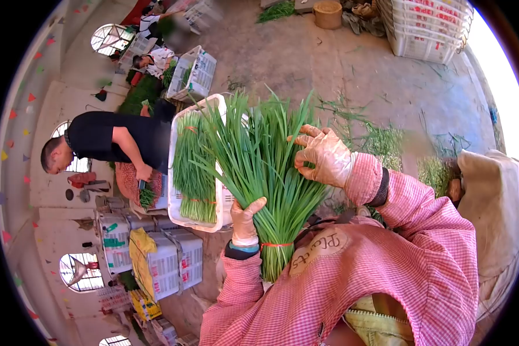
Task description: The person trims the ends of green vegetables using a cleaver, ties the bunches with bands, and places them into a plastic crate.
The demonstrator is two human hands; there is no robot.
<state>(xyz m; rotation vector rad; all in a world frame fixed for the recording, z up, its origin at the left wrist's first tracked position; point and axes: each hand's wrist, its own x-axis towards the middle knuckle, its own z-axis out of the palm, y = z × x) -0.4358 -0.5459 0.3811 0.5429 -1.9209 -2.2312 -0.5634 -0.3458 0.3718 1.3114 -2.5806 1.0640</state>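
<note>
A thick bunch of garlic chives [279,199] rests against my front, its long green leaves fanned out at the far end. A red band [277,244] rings the bunch near its stem ends. My gloved left hand [245,221] is wrapped round the side of the bunch, a little above the band, thumb over the leaves. Beside the leaves is my gloved right hand [324,157], its fingers bent and apart, the fingertips at the edge of the leaves. Just left of the bunch stands a white crate [174,214] with banded chive bundles [197,167] in it.
At the left, a person in black [112,135] holds a small green bundle. Stacked white crates [424,32] stand at the upper right. More packed crates [176,259] are at the lower left. Loose green leaves [383,144] litter the floor on the right, near a beige cloth [490,196].
</note>
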